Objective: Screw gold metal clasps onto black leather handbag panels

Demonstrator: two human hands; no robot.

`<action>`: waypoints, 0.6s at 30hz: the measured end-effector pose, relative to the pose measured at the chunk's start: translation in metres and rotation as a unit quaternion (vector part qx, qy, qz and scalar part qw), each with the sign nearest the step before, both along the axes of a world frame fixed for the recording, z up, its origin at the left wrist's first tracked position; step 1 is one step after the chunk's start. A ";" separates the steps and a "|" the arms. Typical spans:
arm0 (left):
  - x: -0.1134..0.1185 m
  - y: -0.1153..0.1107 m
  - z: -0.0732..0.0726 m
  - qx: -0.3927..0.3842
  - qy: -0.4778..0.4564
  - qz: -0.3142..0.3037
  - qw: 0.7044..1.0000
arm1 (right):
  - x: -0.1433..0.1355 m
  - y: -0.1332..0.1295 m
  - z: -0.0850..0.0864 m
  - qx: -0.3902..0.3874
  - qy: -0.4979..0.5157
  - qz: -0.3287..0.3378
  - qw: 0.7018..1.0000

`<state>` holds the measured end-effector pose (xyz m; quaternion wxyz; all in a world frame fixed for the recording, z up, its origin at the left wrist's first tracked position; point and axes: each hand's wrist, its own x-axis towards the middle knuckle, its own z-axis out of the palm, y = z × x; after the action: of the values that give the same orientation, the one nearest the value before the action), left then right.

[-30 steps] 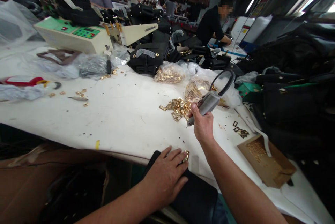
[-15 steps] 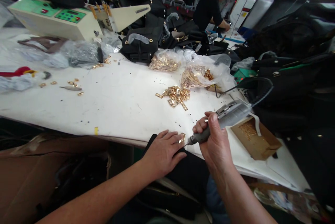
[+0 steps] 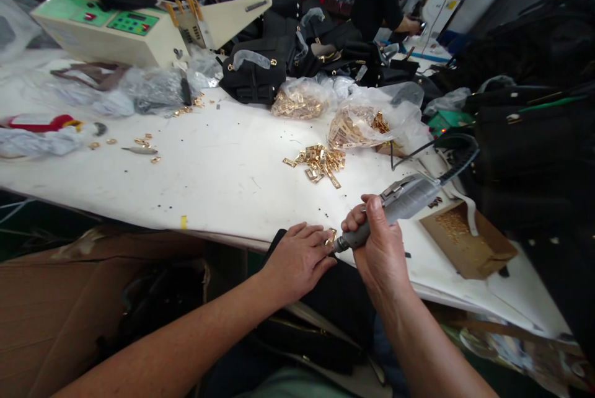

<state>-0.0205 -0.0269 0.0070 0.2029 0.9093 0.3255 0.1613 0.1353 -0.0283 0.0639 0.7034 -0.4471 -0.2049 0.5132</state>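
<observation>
My right hand (image 3: 379, 249) grips a grey corded electric screwdriver (image 3: 395, 206), its tip down against a small gold metal fitting (image 3: 331, 237). My left hand (image 3: 297, 260) lies flat on a black bag piece (image 3: 334, 299) at the table's near edge, fingertips pressing beside the gold fitting. The screwdriver's black cable (image 3: 453, 156) loops off to the right. A loose pile of gold fittings (image 3: 318, 163) lies on the white table (image 3: 209, 181) a little beyond my hands.
Two clear plastic bags of gold fittings (image 3: 357, 125) sit past the pile. A shallow cardboard tray (image 3: 469, 240) with small gold parts is at right. A cream machine (image 3: 116, 29) and black handbags (image 3: 255, 75) stand at the back. A person in black works beyond.
My right hand brought the screwdriver down from above the gold pile to the fitting by my left fingertips. The view has shifted slightly; my left hand stays on the black piece.
</observation>
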 end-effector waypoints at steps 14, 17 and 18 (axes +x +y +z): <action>0.001 0.000 -0.001 0.004 -0.004 0.002 1.000 | -0.001 0.000 0.000 -0.003 0.002 -0.005 1.000; 0.000 0.000 0.000 0.000 -0.004 0.002 1.000 | 0.000 0.000 -0.001 -0.002 0.001 -0.007 1.000; 0.000 0.000 0.000 -0.002 -0.002 0.001 1.000 | 0.000 0.000 -0.001 -0.001 0.000 -0.006 1.000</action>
<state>-0.0205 -0.0268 0.0073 0.2052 0.9082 0.3262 0.1631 0.1351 -0.0284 0.0630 0.7062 -0.4491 -0.2010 0.5091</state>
